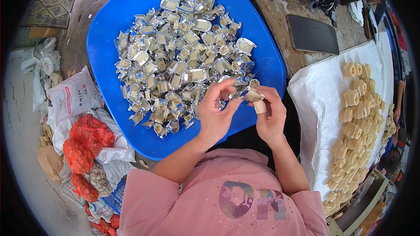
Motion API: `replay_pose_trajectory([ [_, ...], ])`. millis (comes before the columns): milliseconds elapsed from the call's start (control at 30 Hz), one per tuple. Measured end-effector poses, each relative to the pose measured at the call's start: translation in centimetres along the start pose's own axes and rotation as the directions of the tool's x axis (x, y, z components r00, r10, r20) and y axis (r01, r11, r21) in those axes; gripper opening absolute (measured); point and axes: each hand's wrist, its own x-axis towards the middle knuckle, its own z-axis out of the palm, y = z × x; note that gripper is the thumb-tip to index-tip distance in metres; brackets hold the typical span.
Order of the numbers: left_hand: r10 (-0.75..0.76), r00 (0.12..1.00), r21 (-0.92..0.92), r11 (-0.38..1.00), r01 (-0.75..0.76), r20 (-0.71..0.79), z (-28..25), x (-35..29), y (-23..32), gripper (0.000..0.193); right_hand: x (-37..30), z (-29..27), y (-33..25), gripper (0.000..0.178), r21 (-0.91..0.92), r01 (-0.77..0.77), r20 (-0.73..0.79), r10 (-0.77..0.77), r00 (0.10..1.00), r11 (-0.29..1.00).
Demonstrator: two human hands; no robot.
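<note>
Both my hands meet over the near right edge of a big blue plastic tub (103,76). My left hand (216,111) pinches a small shiny chrome-coloured part (236,93) between thumb and fingers. A cream plastic piece (260,106) is gripped in my right hand (271,116), its upper end touching the chrome part. Whether the two are joined I cannot tell, as my fingers cover part of them. Heaped in the tub are many chrome parts with cream insides (175,67).
To the right, cream plastic pieces (354,118) lie piled on a white woven sheet (313,89). A dark phone (313,35) rests on the worn wooden table (273,15). Left of the tub are a white printed sack (74,96) and red plastic bags (89,135) on the floor.
</note>
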Motion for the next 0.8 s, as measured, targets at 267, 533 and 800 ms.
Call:
replay_pose_trajectory([
  [267,0.189,0.978,0.022,0.981,-0.191,0.087,0.2,-0.3,0.9,0.015,-0.4,-0.2,-1.9,0.026,0.165,0.038,0.061,-0.049,0.997,0.986],
  [533,0.255,0.949,0.246,0.923,-0.296,0.184,0.8,-0.8,1.9,0.010,-1.1,-1.1,-2.5,0.029,0.131,0.018,0.096,-0.031,0.995,0.991],
  [800,0.300,0.924,0.251,0.900,-0.357,0.237,0.7,-0.6,1.9,0.015,-0.3,-1.2,-2.9,0.024,0.143,0.029,0.109,-0.045,0.993,0.989],
])
